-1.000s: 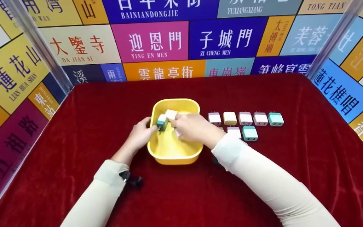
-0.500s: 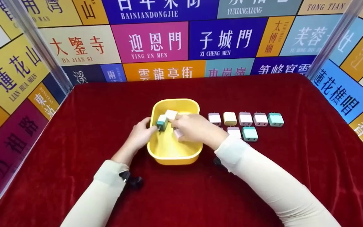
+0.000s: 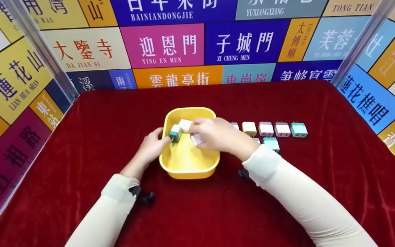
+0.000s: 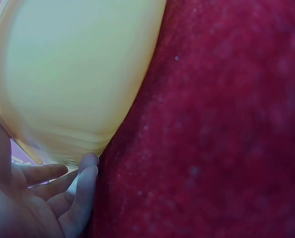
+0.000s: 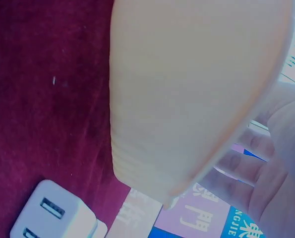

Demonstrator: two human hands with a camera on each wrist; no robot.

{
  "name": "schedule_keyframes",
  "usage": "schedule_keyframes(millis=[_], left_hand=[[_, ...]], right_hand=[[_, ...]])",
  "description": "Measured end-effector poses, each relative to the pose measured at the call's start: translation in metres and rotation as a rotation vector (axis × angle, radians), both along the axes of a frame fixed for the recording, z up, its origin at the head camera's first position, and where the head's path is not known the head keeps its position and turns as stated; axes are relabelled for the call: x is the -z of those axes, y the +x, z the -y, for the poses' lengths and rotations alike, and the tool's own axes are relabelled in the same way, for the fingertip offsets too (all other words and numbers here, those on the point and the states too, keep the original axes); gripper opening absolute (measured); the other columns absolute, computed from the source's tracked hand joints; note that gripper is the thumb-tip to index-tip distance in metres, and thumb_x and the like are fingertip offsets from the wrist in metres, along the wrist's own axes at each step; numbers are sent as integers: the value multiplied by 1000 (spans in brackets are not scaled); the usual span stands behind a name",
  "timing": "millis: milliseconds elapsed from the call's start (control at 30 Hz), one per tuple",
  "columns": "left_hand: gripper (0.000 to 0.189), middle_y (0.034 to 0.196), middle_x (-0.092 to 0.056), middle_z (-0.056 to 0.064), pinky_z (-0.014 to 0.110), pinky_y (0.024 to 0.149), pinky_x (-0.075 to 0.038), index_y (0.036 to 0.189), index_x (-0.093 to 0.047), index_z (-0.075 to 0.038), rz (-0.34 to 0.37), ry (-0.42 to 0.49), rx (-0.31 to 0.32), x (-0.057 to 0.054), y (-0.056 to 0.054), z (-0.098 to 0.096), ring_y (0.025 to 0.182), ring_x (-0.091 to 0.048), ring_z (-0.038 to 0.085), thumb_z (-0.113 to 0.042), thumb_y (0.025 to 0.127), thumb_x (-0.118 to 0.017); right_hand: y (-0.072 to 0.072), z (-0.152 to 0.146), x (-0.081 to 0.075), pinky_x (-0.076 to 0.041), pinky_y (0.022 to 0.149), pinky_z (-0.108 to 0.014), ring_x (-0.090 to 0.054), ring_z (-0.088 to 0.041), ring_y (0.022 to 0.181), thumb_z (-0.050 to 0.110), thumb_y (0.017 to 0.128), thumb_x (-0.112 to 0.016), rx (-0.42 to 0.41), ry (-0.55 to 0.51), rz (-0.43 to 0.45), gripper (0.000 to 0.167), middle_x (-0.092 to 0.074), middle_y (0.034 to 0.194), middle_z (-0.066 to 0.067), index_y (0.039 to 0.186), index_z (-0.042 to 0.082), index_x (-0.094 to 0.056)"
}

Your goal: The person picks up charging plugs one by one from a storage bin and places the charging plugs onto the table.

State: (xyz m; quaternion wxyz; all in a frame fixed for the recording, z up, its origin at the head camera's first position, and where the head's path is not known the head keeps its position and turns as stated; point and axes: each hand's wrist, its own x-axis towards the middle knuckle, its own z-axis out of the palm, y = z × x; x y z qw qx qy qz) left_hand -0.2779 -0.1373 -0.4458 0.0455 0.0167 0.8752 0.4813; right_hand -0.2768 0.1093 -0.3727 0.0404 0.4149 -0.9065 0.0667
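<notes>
A yellow plastic tub (image 3: 189, 166) stands on the cloth in the head view. My left hand (image 3: 153, 144) grips its left rim, thumb at the edge and fingers against the outer wall (image 4: 78, 84). My right hand (image 3: 214, 133) reaches in over the right rim and pinches a white-and-lilac plug-in USB charger (image 3: 196, 140), mostly covered by the fingers. Beside it in the tub lie a teal-and-white charger (image 3: 176, 133), prongs toward me, and a white charger (image 3: 185, 125). The right wrist view shows the hand past the tub's rim; the held charger is hidden there.
Right of the tub, more chargers lie in two rows, among them a yellow one (image 3: 249, 129), lilac-and-white ones (image 3: 266, 129) and teal ones (image 3: 299, 130). My right forearm partly covers the front row. Red velvet cloth (image 3: 197, 212) covers the table; printed panels (image 3: 170, 44) stand behind.
My right hand has shifted slightly right and away from me inside the tub, and the lilac-and-white charger shows more between its fingers. The left hand keeps its place on the rim.
</notes>
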Motion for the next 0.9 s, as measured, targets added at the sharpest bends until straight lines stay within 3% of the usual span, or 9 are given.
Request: schedule_keyframes(millis=[433, 900], left_hand=[[56, 137, -67, 18, 43, 102, -52, 148, -60, -6, -14, -20, -4, 0, -1, 1, 117, -64, 30, -23, 94, -57], [55, 137, -67, 18, 43, 102, -51, 147, -60, -6, -1, -16, -4, 0, -1, 1, 117, -64, 30, -23, 95, -57]], right_hand=[[13, -22, -18, -60, 78, -42, -68, -27, 87, 24, 89, -86, -20, -106, -75, 43, -67, 115, -8, 131, 15, -77], [14, -64, -23, -61, 81, -38, -67, -24, 89, 23, 90, -86, 63, -183, -72, 41, -68, 118, -8, 127, 10, -78]])
